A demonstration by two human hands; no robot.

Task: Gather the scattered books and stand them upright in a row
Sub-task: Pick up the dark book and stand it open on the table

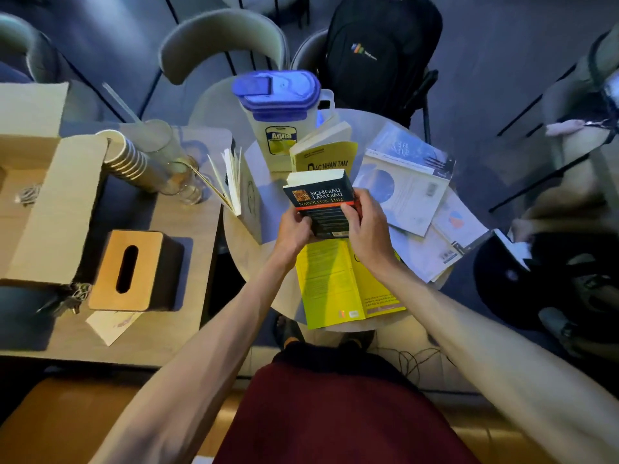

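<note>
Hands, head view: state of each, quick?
Left hand: holding the black book, lower left edge.
Right hand: holding the same black book, right side.

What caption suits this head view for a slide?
Left hand and right hand hold a dark book over the table, near a standing yellow book.

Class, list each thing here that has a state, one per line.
dark book, held by left hand and right hand
large yellow book, lying open
small yellow book, standing upright
white book, standing, pages fanned
pitcher, lid closed
cardboard box, flaps open
</note>
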